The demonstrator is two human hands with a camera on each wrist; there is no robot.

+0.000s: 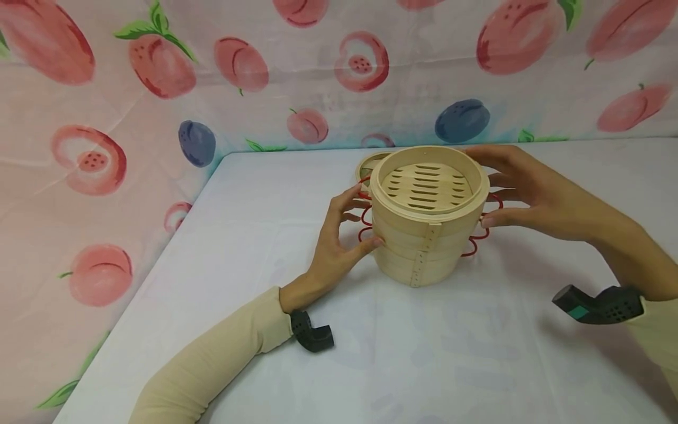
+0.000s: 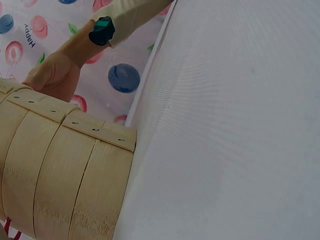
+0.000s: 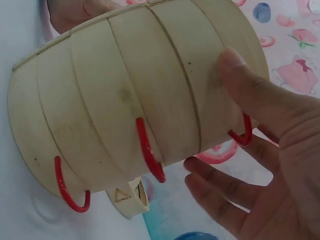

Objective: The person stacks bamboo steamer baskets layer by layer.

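Note:
A stack of round bamboo steamer baskets (image 1: 405,241) stands on the white table, with red loop handles on both sides and a slatted floor (image 1: 424,187) visible in the top tier. My left hand (image 1: 339,232) holds the stack's left side, thumb against the front and fingers by the red handles. On the opposite side, my right hand (image 1: 524,188) grips the upper tier. In the right wrist view, the right thumb (image 3: 250,80) lies on the bamboo wall near a red handle (image 3: 245,131), while the other fingers spread behind, partly hidden.
Behind the stack, a smaller-looking bamboo round piece (image 1: 365,165) sits partly hidden near the table's back edge. The white table (image 1: 265,235) meets a fruit-print cloth (image 1: 318,76) at the back and left. Each wrist wears a black camera (image 1: 312,333).

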